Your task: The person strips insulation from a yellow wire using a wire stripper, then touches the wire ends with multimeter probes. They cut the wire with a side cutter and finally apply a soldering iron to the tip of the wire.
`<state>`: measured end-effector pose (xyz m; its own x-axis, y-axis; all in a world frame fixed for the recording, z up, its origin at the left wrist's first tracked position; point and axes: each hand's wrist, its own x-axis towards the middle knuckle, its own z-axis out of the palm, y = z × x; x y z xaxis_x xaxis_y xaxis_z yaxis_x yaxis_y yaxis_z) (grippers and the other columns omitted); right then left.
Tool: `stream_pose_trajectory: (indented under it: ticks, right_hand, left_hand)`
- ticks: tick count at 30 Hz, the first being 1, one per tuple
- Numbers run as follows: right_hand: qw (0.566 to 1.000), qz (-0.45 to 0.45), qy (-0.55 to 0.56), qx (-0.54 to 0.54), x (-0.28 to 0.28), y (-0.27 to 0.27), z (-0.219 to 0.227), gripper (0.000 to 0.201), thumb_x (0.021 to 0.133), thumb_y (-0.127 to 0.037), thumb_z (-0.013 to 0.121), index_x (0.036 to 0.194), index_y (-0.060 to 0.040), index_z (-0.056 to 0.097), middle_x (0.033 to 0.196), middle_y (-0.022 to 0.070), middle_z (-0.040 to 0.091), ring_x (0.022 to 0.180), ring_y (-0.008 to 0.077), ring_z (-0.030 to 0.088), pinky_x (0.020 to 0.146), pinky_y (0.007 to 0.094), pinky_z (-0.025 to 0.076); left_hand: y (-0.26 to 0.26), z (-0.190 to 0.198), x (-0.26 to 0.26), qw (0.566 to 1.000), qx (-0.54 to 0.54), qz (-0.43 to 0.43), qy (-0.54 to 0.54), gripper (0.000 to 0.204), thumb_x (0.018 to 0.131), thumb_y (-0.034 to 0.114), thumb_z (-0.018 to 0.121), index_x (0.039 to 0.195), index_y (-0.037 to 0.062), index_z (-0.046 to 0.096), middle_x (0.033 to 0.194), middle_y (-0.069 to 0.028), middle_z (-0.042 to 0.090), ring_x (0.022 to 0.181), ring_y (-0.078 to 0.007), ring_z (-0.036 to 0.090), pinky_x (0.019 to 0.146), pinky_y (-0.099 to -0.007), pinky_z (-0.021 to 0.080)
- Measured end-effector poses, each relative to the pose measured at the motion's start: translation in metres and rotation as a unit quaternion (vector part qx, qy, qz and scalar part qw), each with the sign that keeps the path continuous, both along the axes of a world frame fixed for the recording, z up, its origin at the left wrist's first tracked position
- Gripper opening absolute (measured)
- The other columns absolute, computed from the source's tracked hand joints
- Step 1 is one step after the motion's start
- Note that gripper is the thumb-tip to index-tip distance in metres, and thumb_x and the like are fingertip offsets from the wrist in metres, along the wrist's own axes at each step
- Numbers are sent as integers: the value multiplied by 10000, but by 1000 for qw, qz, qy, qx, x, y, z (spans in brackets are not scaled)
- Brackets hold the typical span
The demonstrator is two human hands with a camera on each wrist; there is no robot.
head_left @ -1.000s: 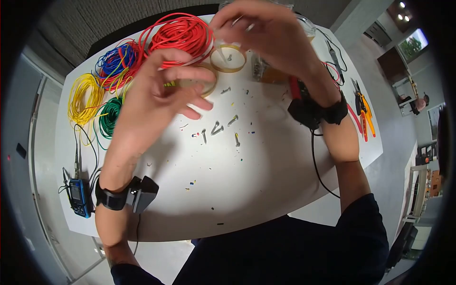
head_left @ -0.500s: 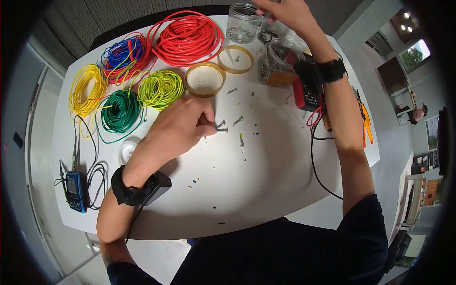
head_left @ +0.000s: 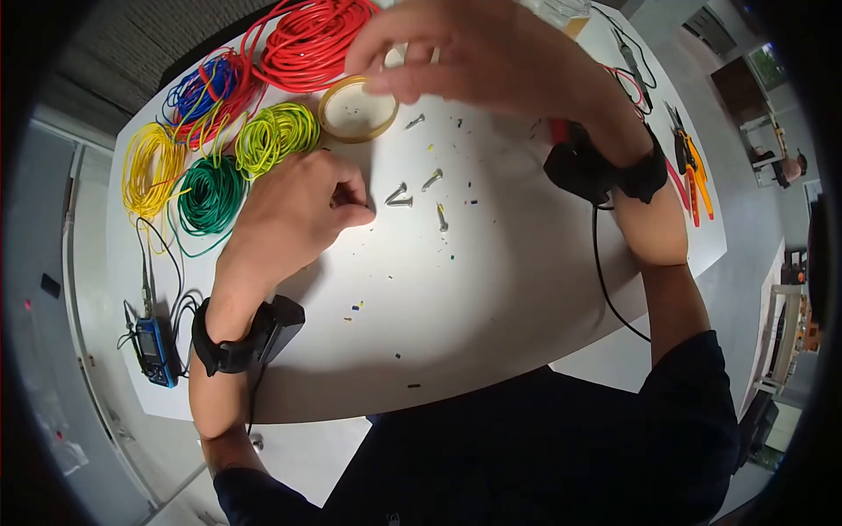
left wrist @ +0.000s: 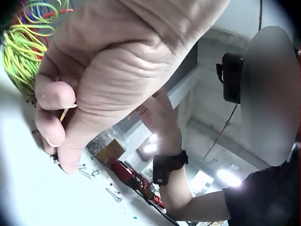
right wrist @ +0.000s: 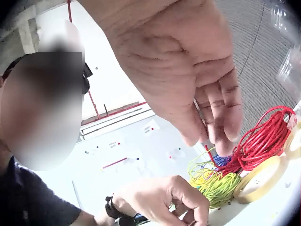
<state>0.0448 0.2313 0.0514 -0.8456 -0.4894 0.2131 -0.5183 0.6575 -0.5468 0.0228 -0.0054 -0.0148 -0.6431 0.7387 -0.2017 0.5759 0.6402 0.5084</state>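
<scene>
My left hand (head_left: 294, 210) is low over the white table (head_left: 509, 289), fingers curled, beside several loose screws (head_left: 442, 218). The left wrist view shows its fingertips pinching a small metallic piece (left wrist: 55, 159), apparently a screw mostly hidden by the fingers, and a thin yellow bit (left wrist: 64, 113) at the curled fingers. Raised above the far part of the table, my right hand (head_left: 491, 61) has loosely bent fingers. Nothing held shows in the right wrist view, where the palm (right wrist: 178, 70) faces the camera. A tan ring (head_left: 360, 138) lies below and left of the right hand.
Coils of red (head_left: 307, 53), blue, yellow (head_left: 151, 171), green (head_left: 210, 197) and yellow-green wire (head_left: 279, 136) lie at the left and back. A blue device (head_left: 156, 351) is near left; orange-handled tools (head_left: 697, 175) are at right. Clear containers (left wrist: 106, 141) stand at the back right.
The right hand has come back from the far containers toward the middle, above the tan rings. The left hand was lowered from its raised, spread pose to the screws and now pinches a piece.
</scene>
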Motion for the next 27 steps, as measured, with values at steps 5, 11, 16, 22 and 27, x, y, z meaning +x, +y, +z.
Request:
stream_pose_trajectory:
  ticks: [5, 11, 16, 22, 27]
  right_hand:
    - [993, 27, 106, 46, 2, 13, -37, 193, 886, -241, 666, 947, -67, 723, 863, 95, 737, 777, 257, 716, 708, 367, 548]
    - [990, 89, 112, -6, -7, 6, -51, 164, 881, -210, 677, 922, -54, 707, 786, 74, 697, 736, 213, 686, 672, 354, 525]
    - [974, 63, 128, -176, -20, -9, -65, 168, 900, -209, 693, 909, -41, 703, 796, 65, 714, 748, 170, 700, 667, 323, 535]
    - [934, 83, 81, -339, -26, -13, -59, 167, 951, -105, 692, 1011, 51, 683, 891, 105, 729, 781, 124, 681, 694, 260, 566]
    - [927, 111, -20, -357, -26, 0, -47, 155, 956, -100, 695, 1029, 37, 687, 908, 73, 706, 778, 96, 665, 673, 221, 557]
  left_hand:
    - [-1, -9, 1, 999, 27, -18, 24, 119, 859, 128, 765, 893, 27, 714, 804, -62, 709, 674, -170, 619, 665, -324, 495]
    - [6, 3, -7, 992, 121, 21, 35, 173, 953, 158, 712, 997, -4, 670, 812, -104, 681, 709, -228, 643, 704, -343, 520]
    - [8, -1, -17, 916, 356, 113, -149, 245, 1025, 207, 668, 1105, -25, 669, 873, -40, 689, 747, -73, 608, 685, -227, 496]
    - [7, -5, -25, 796, 513, 128, -294, 251, 1061, 227, 612, 1141, -1, 678, 965, -64, 727, 823, -89, 665, 774, -225, 547]
    - [10, 9, -18, 797, 491, 119, -330, 252, 1056, 234, 619, 1121, -3, 672, 990, -73, 726, 839, -114, 673, 738, -242, 551]
